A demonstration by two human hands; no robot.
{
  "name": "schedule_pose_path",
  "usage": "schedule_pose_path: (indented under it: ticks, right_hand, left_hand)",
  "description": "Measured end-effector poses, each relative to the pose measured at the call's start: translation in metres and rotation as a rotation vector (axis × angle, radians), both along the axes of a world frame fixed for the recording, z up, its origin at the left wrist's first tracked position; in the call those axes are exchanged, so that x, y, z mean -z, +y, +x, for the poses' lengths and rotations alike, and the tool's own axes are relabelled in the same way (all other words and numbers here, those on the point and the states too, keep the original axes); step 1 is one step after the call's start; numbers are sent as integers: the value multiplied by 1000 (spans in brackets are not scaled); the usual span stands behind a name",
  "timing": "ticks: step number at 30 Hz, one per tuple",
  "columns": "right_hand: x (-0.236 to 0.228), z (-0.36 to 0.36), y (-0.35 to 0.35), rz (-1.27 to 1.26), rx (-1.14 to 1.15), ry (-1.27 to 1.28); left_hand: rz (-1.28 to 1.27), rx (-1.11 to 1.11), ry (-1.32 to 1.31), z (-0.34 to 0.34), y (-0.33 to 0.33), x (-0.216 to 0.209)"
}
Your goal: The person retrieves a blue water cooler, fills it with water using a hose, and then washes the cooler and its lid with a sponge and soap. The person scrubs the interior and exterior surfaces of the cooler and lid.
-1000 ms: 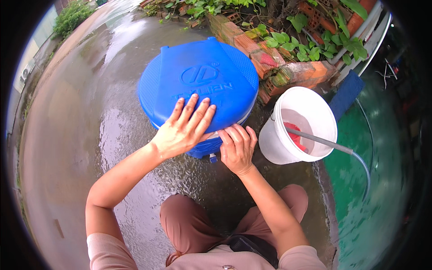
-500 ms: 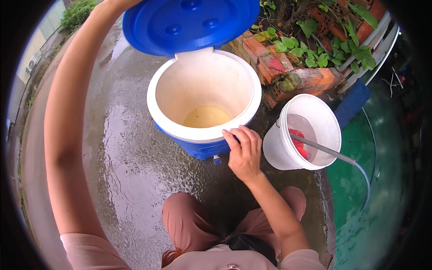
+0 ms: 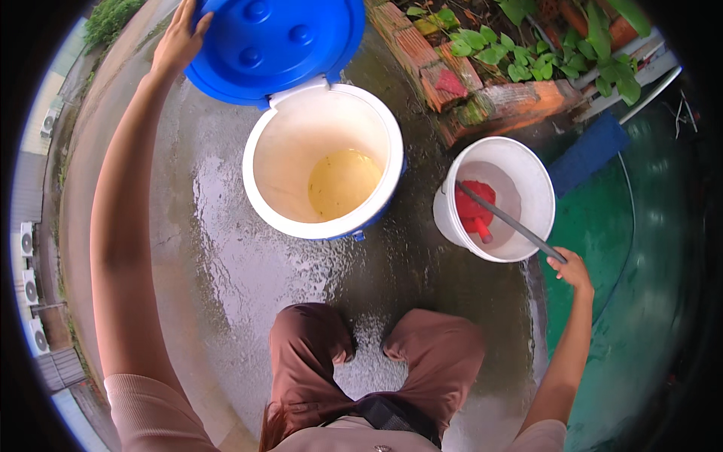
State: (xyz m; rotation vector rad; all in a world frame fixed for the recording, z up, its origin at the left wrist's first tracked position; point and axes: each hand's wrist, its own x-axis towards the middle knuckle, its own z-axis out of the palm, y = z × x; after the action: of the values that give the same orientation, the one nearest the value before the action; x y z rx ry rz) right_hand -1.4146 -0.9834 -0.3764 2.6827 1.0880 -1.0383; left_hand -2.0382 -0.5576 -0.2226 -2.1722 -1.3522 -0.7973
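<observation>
A blue and white drink cooler [image 3: 324,230] stands on the wet ground in front of me, with a shallow yellowish layer and dark specks at its bottom [image 3: 344,184]. Its blue lid [image 3: 279,49] is tipped back on the hinge, and my left hand [image 3: 181,39] grips the rim at the left. To the cooler's right is a white bucket [image 3: 446,215] holding a red plastic scoop-like thing [image 3: 476,205] in what looks like water. A grey hose [image 3: 516,226] slants into this bucket. My right hand [image 3: 574,269] is closed around the hose just outside the rim.
A low brick border [image 3: 520,102] with leafy plants [image 3: 542,64] lies beyond the bucket. A blue mat-like piece [image 3: 591,154] rests on the green floor [image 3: 587,226] at the right. My knees [image 3: 433,339] are bent below the cooler.
My right hand has left the cooler's rim and taken hold of the hose at the bucket. The lid is still held up, and the whole view has shifted slightly.
</observation>
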Motion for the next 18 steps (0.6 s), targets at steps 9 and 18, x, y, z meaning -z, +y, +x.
schedule_pose_path:
  ticks: [9, 18]
  right_hand:
    - [-100, 1, -64, 44, -162, -228]
    - [-257, -1, -145, 194, -154, -157]
  left_hand:
    - [-264, -243, 215, 26, -72, -46]
    - [-1071, -285, 81, 3, -363, -80]
